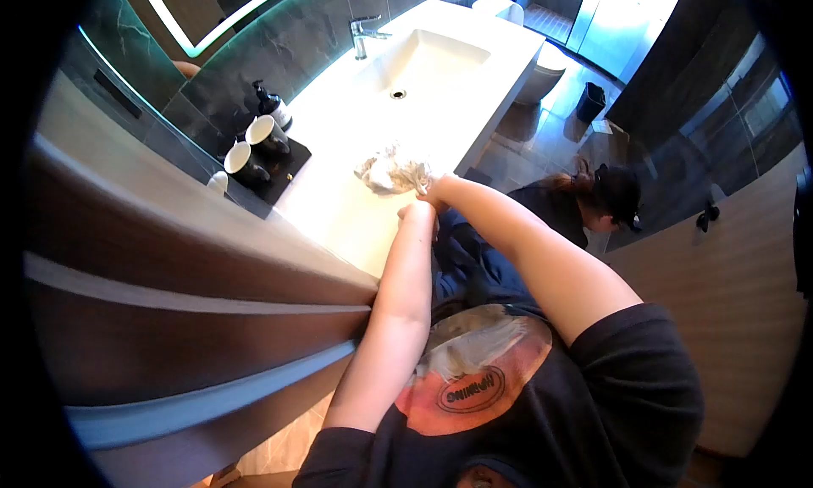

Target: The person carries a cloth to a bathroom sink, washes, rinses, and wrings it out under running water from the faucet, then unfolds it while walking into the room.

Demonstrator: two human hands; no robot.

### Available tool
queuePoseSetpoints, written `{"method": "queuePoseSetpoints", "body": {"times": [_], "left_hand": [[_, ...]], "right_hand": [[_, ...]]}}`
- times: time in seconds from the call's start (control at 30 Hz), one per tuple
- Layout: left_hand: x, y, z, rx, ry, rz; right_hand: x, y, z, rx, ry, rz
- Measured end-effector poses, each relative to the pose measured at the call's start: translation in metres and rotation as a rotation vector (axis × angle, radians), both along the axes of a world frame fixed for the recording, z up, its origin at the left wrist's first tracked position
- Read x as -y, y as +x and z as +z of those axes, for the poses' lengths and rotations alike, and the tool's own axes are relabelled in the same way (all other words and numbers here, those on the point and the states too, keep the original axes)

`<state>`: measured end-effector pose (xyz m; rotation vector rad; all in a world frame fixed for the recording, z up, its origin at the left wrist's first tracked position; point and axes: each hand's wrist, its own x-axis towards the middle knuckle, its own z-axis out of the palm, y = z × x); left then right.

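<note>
A crumpled, whitish-brown plastic bag [385, 173] lies on the white countertop near its front edge. My right hand [434, 191] is at the bag's right end, with its fingers closed on the bunched material. Just below it, close to my body, my left hand [414, 210] is curled closed at the counter's edge. The two hands touch or nearly touch. Whatever the left fingers hold is hidden behind the hand and wrist.
Beyond the bag is a sink basin [432, 64] with a chrome faucet [362, 37]. Two cups [267, 134] and a dark pump bottle [273, 107] stand at a black tray [284, 170]. A person in a black cap [616, 193] is low at right. A toilet [542, 74] and bin [591, 102] stand behind.
</note>
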<state>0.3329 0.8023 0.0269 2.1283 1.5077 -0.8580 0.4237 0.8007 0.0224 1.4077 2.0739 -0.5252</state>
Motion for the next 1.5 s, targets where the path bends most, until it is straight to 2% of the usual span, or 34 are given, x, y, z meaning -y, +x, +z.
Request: {"method": "queuePoseSetpoints", "body": {"times": [0.23, 0.3, 0.33, 0.37, 0.4, 0.43, 0.5, 0.53, 0.57, 0.6, 0.63, 0.7, 0.73, 0.77, 0.83, 0.87, 0.9, 0.97, 1.1, 1.13, 1.23, 1.27, 1.3, 1.33, 1.43, 1.47, 1.5], "left_hand": [[-0.058, 0.031, -0.015, 0.117, 0.007, 0.007], [-0.085, 0.046, -0.006, 0.138, -0.025, 0.004], [-0.111, 0.057, -0.008, 0.133, -0.057, 0.001], [-0.128, 0.068, 0.004, 0.117, -0.096, -0.006], [-0.145, 0.082, 0.033, 0.106, -0.106, -0.004], [-0.162, 0.097, 0.062, 0.094, -0.116, -0.003], [-0.195, 0.124, 0.060, 0.155, 0.074, 0.077], [-0.206, 0.138, 0.049, 0.214, 0.112, 0.085], [-0.207, 0.149, 0.038, 0.274, 0.151, 0.093], [-0.207, 0.162, 0.032, 0.249, 0.131, 0.074], [-0.206, 0.169, 0.030, 0.219, 0.110, 0.043], [-0.212, 0.173, 0.024, 0.210, 0.120, 0.039], [-0.211, 0.171, 0.022, 0.208, 0.109, 0.036], [-0.213, 0.171, 0.018, 0.211, 0.112, 0.037], [-0.215, 0.173, 0.018, 0.198, 0.114, 0.044], [-0.213, 0.171, 0.014, 0.186, 0.126, 0.050], [-0.212, 0.167, 0.013, 0.226, 0.136, 0.051], [-0.219, 0.175, 0.024, 0.212, 0.093, 0.078], [-0.220, 0.192, 0.015, 0.083, 0.003, 0.088], [-0.221, 0.194, 0.016, 0.038, -0.031, 0.094], [-0.230, 0.199, 0.013, -0.040, -0.131, 0.145], [-0.233, 0.199, 0.018, -0.034, -0.105, 0.145], [-0.228, 0.203, 0.015, -0.020, -0.090, 0.148], [-0.215, 0.194, -0.012, -0.084, 0.043, 0.064], [-0.234, 0.209, 0.017, -0.118, -0.102, 0.098], [-0.215, 0.197, -0.014, -0.109, 0.091, 0.046], [-0.220, 0.196, -0.012, -0.099, 0.080, 0.050]], "right_hand": [[-0.017, 0.069, -0.009, -0.073, 0.033, -0.067], [-0.048, 0.114, 0.015, -0.052, 0.082, -0.051], [-0.072, 0.139, 0.038, 0.018, 0.151, 0.023], [-0.091, 0.162, 0.075, 0.143, 0.262, 0.220], [-0.126, 0.191, 0.102, 0.052, 0.333, 0.039], [-0.188, 0.237, 0.085, -0.144, 0.530, 0.017], [-0.242, 0.287, 0.142, -0.434, 0.755, 0.335], [-0.275, 0.306, 0.142, -0.475, 0.753, 0.411], [-0.302, 0.327, 0.139, -0.515, 0.752, 0.486], [-0.344, 0.355, 0.095, -0.485, 0.740, 0.504], [-0.358, 0.366, 0.094, -0.557, 0.580, 0.525], [-0.386, 0.399, 0.050, -0.631, 0.422, 0.691], [-0.395, 0.407, 0.033, -0.566, 0.264, 0.722], [-0.402, 0.417, -0.011, -0.720, 0.255, 0.794], [-0.413, 0.416, -0.036, -0.831, 0.195, 0.920], [-0.411, 0.409, -0.033, -0.868, 0.154, 0.912], [-0.413, 0.400, -0.035, -0.790, 0.166, 0.992], [-0.424, 0.404, -0.025, -0.956, 0.248, 1.064], [-0.415, 0.413, -0.032, -0.902, 0.346, 1.028], [-0.416, 0.415, -0.036, -1.031, 0.438, 0.995], [-0.422, 0.412, -0.042, -1.005, 0.396, 1.033], [-0.423, 0.412, -0.036, -0.939, 0.353, 1.033], [-0.423, 0.414, -0.035, -0.981, 0.396, 1.021], [-0.426, 0.413, -0.030, -0.951, 0.384, 1.036], [-0.427, 0.413, -0.020, -0.935, 0.335, 1.048], [-0.429, 0.413, -0.019, -0.936, 0.325, 1.044], [-0.433, 0.412, -0.018, -0.966, 0.335, 1.032]]}}
